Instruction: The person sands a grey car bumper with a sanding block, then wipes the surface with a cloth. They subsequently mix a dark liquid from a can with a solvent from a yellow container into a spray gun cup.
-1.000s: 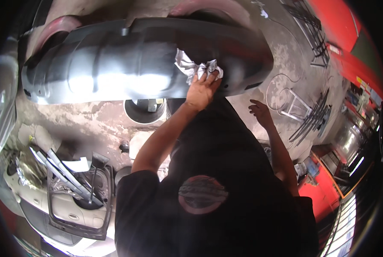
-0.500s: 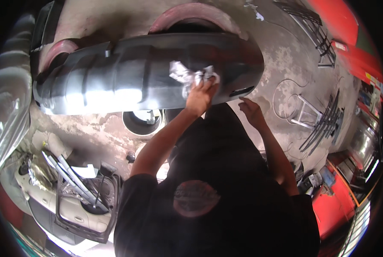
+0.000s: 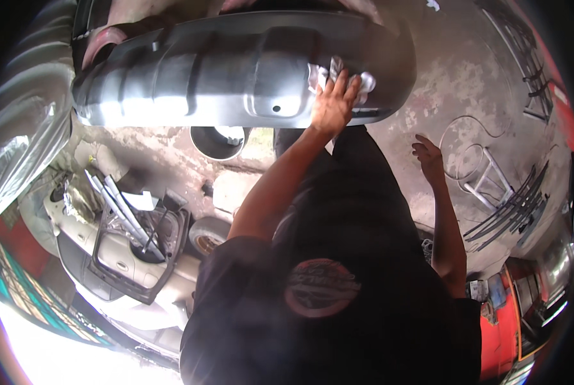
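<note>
A long dark grey car bumper (image 3: 216,70) lies across the view in front of me, its moulded ridges catching bright light at the left. Toward its right end my left hand (image 3: 334,106) presses a crumpled white cloth (image 3: 368,83) onto the surface. The fingers are bent over the cloth and partly cover it. My right hand (image 3: 430,157) hangs in the air to the right of the bumper, touching nothing. Its fingers are loosely curled and apart, with nothing visible in them. A reddish rounded support (image 3: 102,43) shows behind the bumper's left end.
Below the bumper stands a dark bucket (image 3: 203,151) with something pale inside. A wheel (image 3: 203,236) and a car door panel with loose strips (image 3: 123,212) lie at the lower left. Clear plastic sheeting (image 3: 30,122) hangs left. A metal frame (image 3: 492,173) and dark strips (image 3: 508,205) lie right.
My left hand and the cloth have moved right along the bumper. My right hand has swung out to the right, away from its edge. The whole view has shifted, putting the bumper higher.
</note>
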A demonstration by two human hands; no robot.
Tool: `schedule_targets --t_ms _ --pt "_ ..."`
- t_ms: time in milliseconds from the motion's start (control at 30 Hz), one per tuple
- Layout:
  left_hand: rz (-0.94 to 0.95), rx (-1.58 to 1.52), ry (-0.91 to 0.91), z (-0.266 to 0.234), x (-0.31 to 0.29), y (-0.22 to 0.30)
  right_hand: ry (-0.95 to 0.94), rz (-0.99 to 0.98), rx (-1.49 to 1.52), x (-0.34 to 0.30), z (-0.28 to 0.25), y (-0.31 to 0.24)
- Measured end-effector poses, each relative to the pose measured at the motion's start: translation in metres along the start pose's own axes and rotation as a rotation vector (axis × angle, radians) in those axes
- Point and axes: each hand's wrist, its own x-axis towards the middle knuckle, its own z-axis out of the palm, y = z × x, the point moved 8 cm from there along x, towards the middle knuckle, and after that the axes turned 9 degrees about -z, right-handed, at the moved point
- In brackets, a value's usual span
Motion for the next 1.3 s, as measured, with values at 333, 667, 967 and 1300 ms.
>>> schedule_targets --t_ms 333,667,967,1300 --pt "-0.071 0.083 -0.157 -0.01 -0.053 -0.006 -0.044 -0.113 0.159 0.034 0.052 -0.047" --pt "-0.667 -0.456 0.086 -0.068 -0.178 -0.117 -0.061 -0.091 0.108 0.024 0.059 -0.003" --pt "-0.505 -0.043 0.313 -0.037 -0.115 -0.099 -0.057 -0.173 0.079 0.018 0.049 -0.002" --pt "-0.244 -0.55 -0.277 0.019 -0.154 0.015 -0.25 -0.031 0.299 0.007 0.093 -0.033"
